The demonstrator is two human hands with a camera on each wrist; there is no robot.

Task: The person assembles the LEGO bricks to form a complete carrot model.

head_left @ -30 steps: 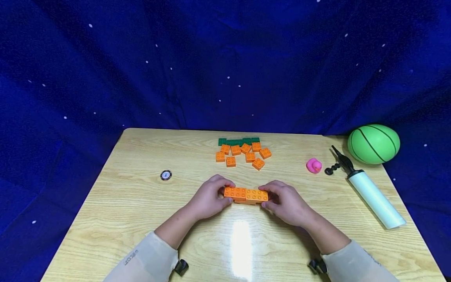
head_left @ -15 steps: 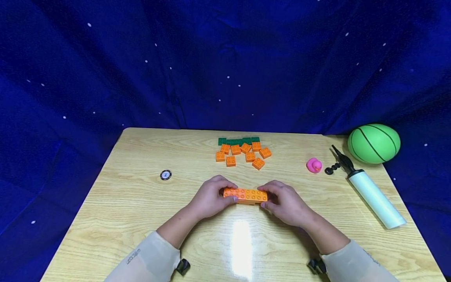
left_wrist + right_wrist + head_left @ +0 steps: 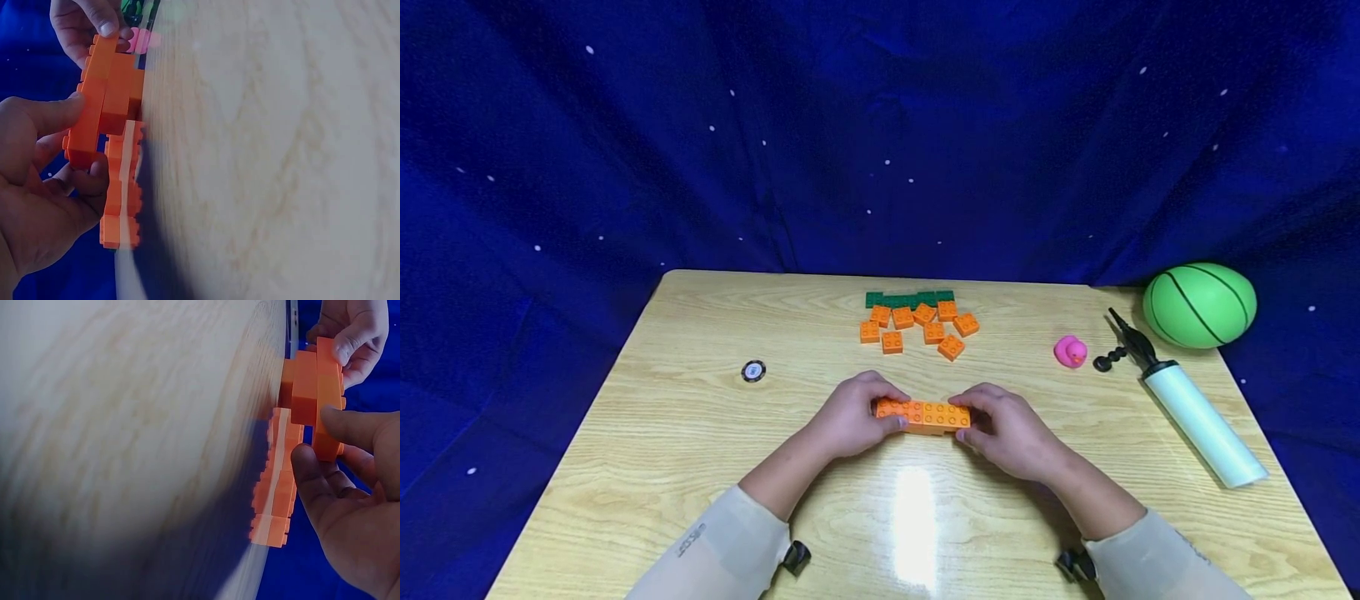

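Two orange toy building bricks (image 3: 901, 408) lie end to end, studs up, as the top layer of a stack in the head view. Below them, the left wrist view shows a shorter middle brick (image 3: 117, 103) and a smaller lowest brick (image 3: 135, 87), so the stack widens upward. With thumb and fingers my left hand (image 3: 859, 417) grips the left top brick, its thumb on the near side. On the right end, my right hand (image 3: 1006, 429) pinches the other top brick between thumb and index finger. The right wrist view shows the stack's underside overhanging the table.
Several loose orange bricks (image 3: 892, 342) lie behind the hands, before a row of green bricks (image 3: 901, 301). A poker chip (image 3: 753, 372) is at left. To the right are a pink rubber duck (image 3: 1071, 352), a hand pump (image 3: 1206, 425) and a green ball (image 3: 1199, 306).
My left thumb and fingers have shifted a little to the right along the left top brick, towards the joint. My right hand has stayed nearly still.
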